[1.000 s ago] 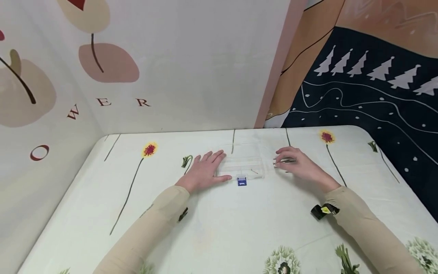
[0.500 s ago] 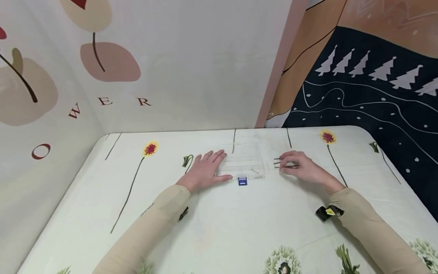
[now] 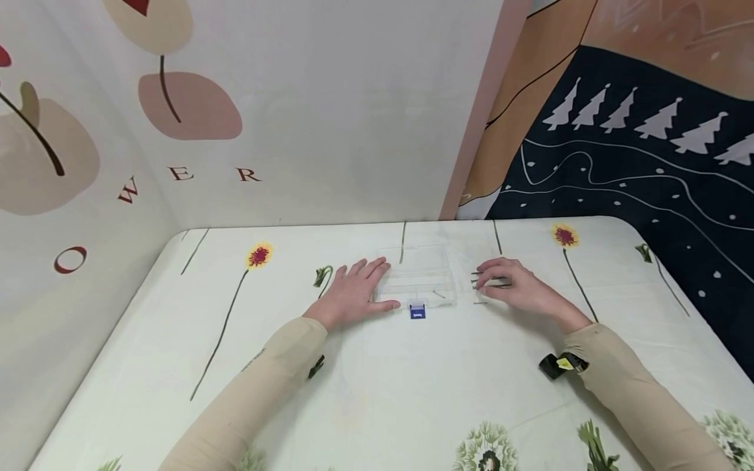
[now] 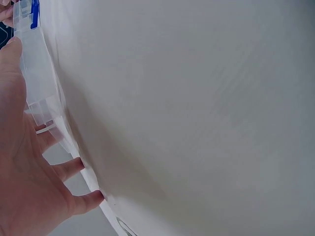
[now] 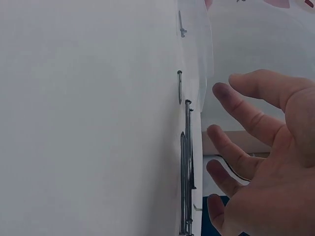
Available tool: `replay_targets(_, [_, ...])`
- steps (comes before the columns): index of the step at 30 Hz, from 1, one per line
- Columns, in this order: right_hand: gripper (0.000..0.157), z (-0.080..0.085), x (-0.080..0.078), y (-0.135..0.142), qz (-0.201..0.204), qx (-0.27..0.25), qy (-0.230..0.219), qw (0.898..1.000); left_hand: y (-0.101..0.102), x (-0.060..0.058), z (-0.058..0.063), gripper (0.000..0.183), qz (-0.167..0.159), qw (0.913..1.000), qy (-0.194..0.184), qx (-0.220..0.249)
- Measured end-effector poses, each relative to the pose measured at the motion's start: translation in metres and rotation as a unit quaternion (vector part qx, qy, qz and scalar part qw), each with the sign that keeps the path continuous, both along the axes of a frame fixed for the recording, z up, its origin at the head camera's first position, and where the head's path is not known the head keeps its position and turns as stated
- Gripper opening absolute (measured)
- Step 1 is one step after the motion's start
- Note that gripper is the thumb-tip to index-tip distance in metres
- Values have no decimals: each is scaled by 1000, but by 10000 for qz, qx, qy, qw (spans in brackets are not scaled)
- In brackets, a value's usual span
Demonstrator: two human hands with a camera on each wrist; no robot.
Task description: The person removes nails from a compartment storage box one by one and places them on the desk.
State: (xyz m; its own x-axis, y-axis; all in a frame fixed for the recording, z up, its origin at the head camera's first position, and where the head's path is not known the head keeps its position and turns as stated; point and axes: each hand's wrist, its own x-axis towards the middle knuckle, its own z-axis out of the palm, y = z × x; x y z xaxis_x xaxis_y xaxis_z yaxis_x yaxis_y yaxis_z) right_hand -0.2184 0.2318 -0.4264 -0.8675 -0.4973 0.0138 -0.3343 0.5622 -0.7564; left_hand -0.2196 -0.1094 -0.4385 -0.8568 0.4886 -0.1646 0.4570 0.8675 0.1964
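My left hand (image 3: 353, 294) rests with spread fingers at the left side of a clear plastic compartment box (image 3: 415, 302), which has a blue latch (image 3: 417, 311) at its front. In the left wrist view the thumb (image 4: 12, 51) lies along the box's wall. One small nail (image 3: 438, 294) lies inside the front right compartment. To the right of the box, my right hand (image 3: 518, 286) hovers over several long nails (image 5: 188, 162) on the table. Its fingers are loosely bent, and nothing shows between thumb and index finger in the right wrist view. A short nail (image 5: 179, 87) lies apart from the long ones.
A white tablecloth (image 3: 377, 392) printed with flowers covers the table. Behind it hang a pale printed curtain (image 3: 330, 131) and a dark cloth with white trees (image 3: 636, 157). A black wrist camera (image 3: 554, 366) sits below the right wrist.
My right hand shifted right, then slightly back left over the nails. The short nail now shows on the cloth nearer me, where none showed half a second ago. My left hand stays in place.
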Motion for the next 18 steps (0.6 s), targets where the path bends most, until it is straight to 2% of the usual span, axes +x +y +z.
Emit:
replay_targets(12, [10,-1,1,-14,85,-89,65,9999,0,1,0,88,-10,10000,4,0])
replay_targets(18, [16,-2,2,-22,202,-42,48,9998,0,1,0,88,-8,10000,-4,-2])
